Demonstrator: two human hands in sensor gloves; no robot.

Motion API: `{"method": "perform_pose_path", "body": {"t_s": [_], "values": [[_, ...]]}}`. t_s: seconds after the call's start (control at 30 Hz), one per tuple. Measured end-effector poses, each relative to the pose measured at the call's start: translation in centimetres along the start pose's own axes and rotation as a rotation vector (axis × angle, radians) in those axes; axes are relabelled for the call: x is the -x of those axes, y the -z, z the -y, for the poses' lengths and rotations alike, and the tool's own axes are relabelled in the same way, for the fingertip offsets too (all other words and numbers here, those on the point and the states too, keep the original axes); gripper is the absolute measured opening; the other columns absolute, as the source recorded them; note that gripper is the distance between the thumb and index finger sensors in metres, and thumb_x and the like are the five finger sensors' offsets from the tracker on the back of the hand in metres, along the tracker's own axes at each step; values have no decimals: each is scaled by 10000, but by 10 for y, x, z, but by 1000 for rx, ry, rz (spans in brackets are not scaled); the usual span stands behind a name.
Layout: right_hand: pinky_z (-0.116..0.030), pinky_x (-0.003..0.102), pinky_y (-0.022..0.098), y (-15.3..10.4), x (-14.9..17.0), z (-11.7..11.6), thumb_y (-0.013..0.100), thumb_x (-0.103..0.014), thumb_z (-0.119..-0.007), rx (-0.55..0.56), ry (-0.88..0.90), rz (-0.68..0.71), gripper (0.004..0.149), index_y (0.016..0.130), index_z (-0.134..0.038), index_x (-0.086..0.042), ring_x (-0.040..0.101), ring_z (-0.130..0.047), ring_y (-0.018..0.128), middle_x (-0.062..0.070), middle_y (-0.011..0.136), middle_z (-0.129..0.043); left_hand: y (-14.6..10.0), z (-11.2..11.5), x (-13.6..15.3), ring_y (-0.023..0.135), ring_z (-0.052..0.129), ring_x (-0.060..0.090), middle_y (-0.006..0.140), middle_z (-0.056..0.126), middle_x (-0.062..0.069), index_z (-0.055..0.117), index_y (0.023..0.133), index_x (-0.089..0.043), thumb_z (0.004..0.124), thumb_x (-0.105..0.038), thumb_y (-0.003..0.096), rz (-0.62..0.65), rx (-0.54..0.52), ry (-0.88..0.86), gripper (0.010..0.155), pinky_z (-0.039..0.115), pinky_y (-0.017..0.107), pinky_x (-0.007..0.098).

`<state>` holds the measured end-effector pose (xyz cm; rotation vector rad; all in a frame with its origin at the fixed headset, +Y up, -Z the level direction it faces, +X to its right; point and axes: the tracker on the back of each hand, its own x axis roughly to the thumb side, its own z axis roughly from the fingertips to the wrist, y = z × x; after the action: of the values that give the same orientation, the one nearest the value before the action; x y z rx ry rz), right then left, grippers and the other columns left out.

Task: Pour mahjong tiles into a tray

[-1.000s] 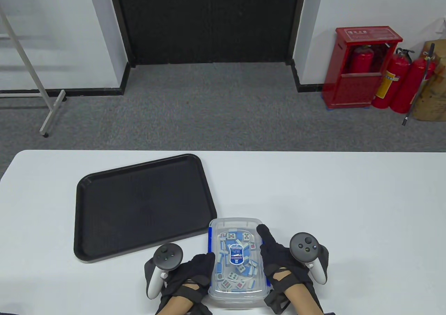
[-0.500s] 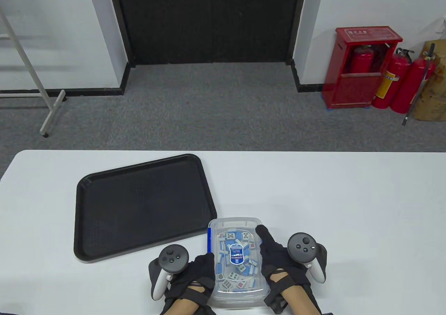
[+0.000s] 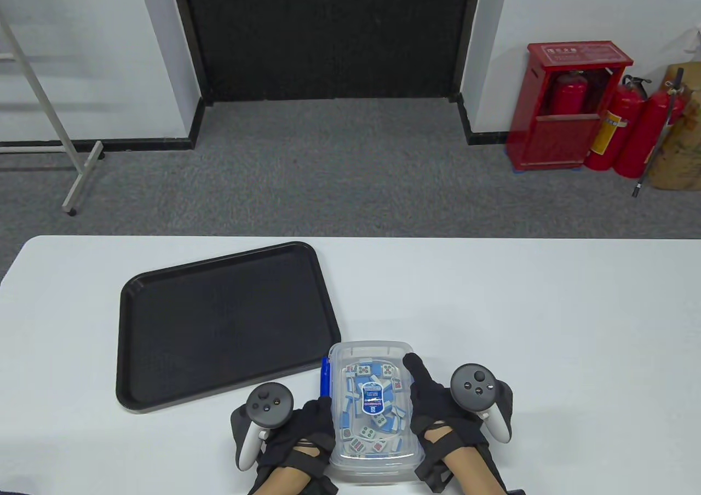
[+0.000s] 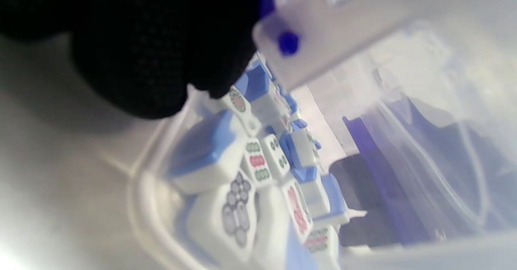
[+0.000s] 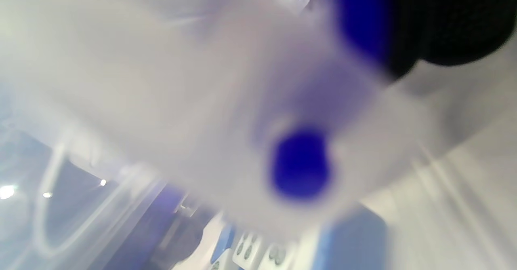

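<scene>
The blue label [image 3: 372, 397] on the clear box's lid [image 3: 370, 352] and the white characters on the red cabinet [image 3: 569, 52] are too small to read.

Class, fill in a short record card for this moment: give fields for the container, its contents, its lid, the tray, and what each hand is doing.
container: clear plastic box, on the white table at its near edge
contents: mahjong tiles, blue-backed, piled loosely inside
lid: on; blue latch swung out on the left side
tray: black tray, nothing in it, left of the box
left hand: left hand against the box's left side
right hand: right hand against the box's right side
</scene>
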<state>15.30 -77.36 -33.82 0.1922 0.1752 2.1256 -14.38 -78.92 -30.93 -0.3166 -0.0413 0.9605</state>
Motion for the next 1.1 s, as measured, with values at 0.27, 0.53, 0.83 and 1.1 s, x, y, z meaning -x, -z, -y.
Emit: {"method": "perform_pose_path", "body": {"t_s": [0.27, 0.53, 0.83, 1.1], "values": [[-816, 587, 303, -2, 4, 0, 473, -208, -604, 6, 42, -32, 625, 1022, -308, -253, 319, -948, 211, 401, 585, -833, 1, -1, 0, 181, 1048, 325, 355, 992, 136, 747, 754, 110, 514, -469, 519, -1, 11, 1, 667, 848, 197, 508], [-763, 610, 321, -7, 8, 9, 469, -221, -628, 73, 6, -79, 634, 1025, -323, -209, 361, -930, 251, 387, 636, -817, 2, -15, 1, 291, 1034, 373, 451, 984, 163, 713, 825, 86, 557, -476, 544, -54, 54, 45, 648, 820, 267, 542], [-716, 642, 370, -17, 1, 36, 439, -254, -686, 262, -75, -36, 561, 973, -620, -95, 410, -909, 344, 395, 694, -757, -6, -39, -6, 527, 958, 493, 670, 928, 262, 644, 931, 55, 580, -490, 544, 7, -61, 178, 672, 749, 397, 621], [-697, 652, 408, -19, -13, 26, 460, -422, -712, 103, -83, -18, 588, 852, -778, 12, 418, -894, 409, 393, 724, -731, -16, -15, -30, 670, 852, 560, 818, 827, 305, 637, 980, 16, 587, -511, 541, 118, 5, 230, 688, 682, 468, 660]]}}
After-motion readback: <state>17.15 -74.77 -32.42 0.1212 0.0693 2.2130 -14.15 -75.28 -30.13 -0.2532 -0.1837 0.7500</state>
